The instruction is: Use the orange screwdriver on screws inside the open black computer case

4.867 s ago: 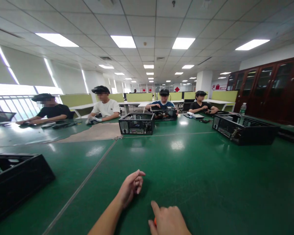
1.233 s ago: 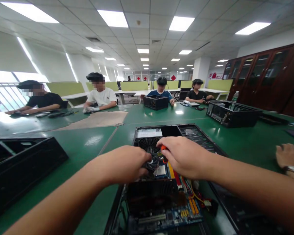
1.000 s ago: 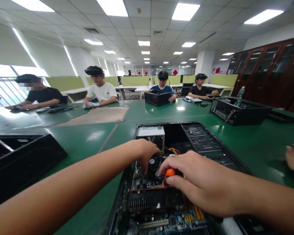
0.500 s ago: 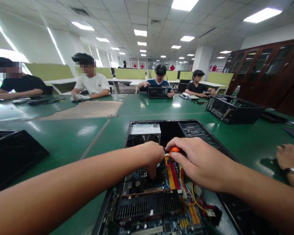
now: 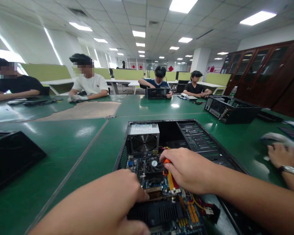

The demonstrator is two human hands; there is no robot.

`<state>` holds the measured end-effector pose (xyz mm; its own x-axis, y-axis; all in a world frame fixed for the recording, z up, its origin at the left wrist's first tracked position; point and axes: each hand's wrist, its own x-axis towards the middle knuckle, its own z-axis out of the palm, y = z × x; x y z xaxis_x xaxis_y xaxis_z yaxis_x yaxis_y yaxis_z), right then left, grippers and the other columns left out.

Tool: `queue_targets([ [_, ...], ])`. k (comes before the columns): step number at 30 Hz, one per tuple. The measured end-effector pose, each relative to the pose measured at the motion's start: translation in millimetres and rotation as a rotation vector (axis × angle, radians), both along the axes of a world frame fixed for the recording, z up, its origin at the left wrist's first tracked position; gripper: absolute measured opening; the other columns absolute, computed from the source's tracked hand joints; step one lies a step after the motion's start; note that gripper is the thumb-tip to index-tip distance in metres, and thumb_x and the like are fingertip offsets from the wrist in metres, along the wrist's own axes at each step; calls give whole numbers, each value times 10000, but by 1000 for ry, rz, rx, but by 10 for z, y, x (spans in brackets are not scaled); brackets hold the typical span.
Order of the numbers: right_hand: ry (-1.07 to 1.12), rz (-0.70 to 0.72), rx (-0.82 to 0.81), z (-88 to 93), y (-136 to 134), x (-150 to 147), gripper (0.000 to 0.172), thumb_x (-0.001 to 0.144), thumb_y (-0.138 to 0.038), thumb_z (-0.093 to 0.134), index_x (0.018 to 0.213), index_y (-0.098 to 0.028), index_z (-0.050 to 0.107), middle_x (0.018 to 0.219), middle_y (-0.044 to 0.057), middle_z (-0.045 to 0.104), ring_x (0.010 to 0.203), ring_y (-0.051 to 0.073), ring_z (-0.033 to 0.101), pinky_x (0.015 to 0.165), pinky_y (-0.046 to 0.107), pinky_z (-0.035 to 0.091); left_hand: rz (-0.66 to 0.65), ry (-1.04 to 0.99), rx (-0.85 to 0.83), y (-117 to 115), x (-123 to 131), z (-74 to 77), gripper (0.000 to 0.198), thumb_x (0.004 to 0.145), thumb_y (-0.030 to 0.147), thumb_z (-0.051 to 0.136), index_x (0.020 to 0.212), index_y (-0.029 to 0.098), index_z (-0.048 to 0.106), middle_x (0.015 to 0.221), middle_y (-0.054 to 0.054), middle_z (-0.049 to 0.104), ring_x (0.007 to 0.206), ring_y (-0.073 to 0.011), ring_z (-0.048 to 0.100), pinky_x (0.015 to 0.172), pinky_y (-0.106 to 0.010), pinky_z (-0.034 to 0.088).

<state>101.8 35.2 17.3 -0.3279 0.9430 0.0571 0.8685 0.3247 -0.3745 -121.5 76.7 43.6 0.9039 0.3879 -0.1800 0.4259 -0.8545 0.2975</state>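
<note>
Case: open black desktop computer case (image 5: 186, 137) lies flat on the green worktop (image 5: 71, 147), side panel off, board exposed. Sits right in front of the person, centre of view.
Left hand: left hand (image 5: 105, 205) nearest the camera, lying over the black finned expansion card (image 5: 159, 212) at the near edge of the case. Fingers curled down at the card's edge; whether they grip it or just rest there I cannot tell.
Right hand: right hand (image 5: 188, 169) closed around an orange-handled screwdriver (image 5: 166, 162), only the orange butt showing. Tip is hidden, pointed down beside the black round CPU cooler fan (image 5: 154, 163).
Board: blue motherboard (image 5: 171, 195) is in place, red and yellow slots and yellow and red wiring visible right of the fan.
PSU: grey metal power supply with round grille (image 5: 143, 138) seated in the far left corner of the case.
Progress: judging by this, case is opened and work is at the cooler. Cooler, card, board and PSU all mounted, so most of the internals look untouched.
Right edge: another person's hand with a wristwatch (image 5: 280, 156) on the worktop, blurred, apart from the case.
Far: second open black case (image 5: 231, 109) further back on the right; four seated people along the far side, one with a small black case (image 5: 157, 93).
</note>
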Motion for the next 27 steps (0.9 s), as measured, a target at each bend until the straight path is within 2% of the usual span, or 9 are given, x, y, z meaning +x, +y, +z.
queue_targets([
  [2, -14, 2, 3, -25, 22, -5, 219, 956, -173, 468, 1051, -159, 665, 964, 87, 707, 909, 209, 653, 812, 320, 451, 34, -29, -39, -64, -76, -100, 220, 756, 376, 774, 971, 333, 751, 909, 21, 747, 805, -193, 691, 667, -265, 512],
  [4, -40, -10, 29, -45, 57, -8, 208, 977, -224, 490, 1054, -166, 675, 974, 85, 711, 928, 217, 654, 820, 326, 450, 58, -55, -56, -75, -74, -162, 166, 761, 350, 758, 925, 320, 758, 911, 12, 747, 814, -199, 685, 667, -268, 508],
  [8, -112, -55, 42, -40, 116, -22, 267, 970, -395, 583, 891, -175, 712, 864, 69, 709, 834, 219, 656, 763, 327, 450, 67, -49, -32, -42, -13, -172, 104, 779, 373, 730, 836, 290, 758, 890, -6, 747, 762, -207, 672, 643, -290, 495],
  [10, -90, -45, 44, -23, 106, -35, 229, 963, -362, 597, 912, -176, 721, 894, 69, 711, 871, 218, 656, 794, 329, 458, 79, -37, -3, -39, -4, -168, 131, 794, 401, 706, 810, 280, 756, 839, -18, 743, 754, -221, 672, 652, -308, 500],
  [12, -25, -24, 73, -13, 69, -56, 183, 964, -264, 572, 1044, -177, 711, 998, 73, 713, 967, 218, 650, 868, 338, 463, 89, -27, 23, -49, -9, -176, 177, 807, 428, 687, 791, 266, 756, 789, -36, 734, 746, -234, 675, 657, -319, 505],
  [15, 63, 9, 114, -34, 2, -98, 249, 956, -184, 525, 1157, -172, 671, 1095, 67, 701, 1025, 210, 639, 926, 345, 462, 104, -20, 44, -65, -22, -195, 234, 823, 451, 670, 751, 244, 754, 730, -54, 716, 701, -230, 671, 648, -316, 506],
  [20, 76, 97, 90, -154, -6, -190, 265, 955, -182, 515, 1176, -152, 658, 1100, 77, 696, 1021, 216, 643, 922, 339, 478, 96, -11, 74, -68, -10, -199, 250, 833, 463, 666, 758, 242, 754, 756, -51, 731, 732, -231, 685, 701, -311, 520],
  [24, -17, 104, 57, -251, 54, -236, 222, 964, -280, 567, 1098, -148, 683, 1051, 95, 703, 1003, 237, 653, 888, 342, 491, 89, -2, 91, -82, 32, -166, 248, 839, 453, 662, 779, 231, 757, 770, -56, 739, 747, -235, 698, 736, -317, 534],
  [27, -22, 127, 60, -209, 74, -221, 242, 977, -270, 554, 1152, -144, 665, 1102, 108, 698, 1050, 238, 646, 920, 356, 494, 37, -27, 34, -7, -50, -82, 215, 871, 402, 647, 850, 222, 763, 827, -56, 751, 764, -218, 707, 735, -293, 539],
])
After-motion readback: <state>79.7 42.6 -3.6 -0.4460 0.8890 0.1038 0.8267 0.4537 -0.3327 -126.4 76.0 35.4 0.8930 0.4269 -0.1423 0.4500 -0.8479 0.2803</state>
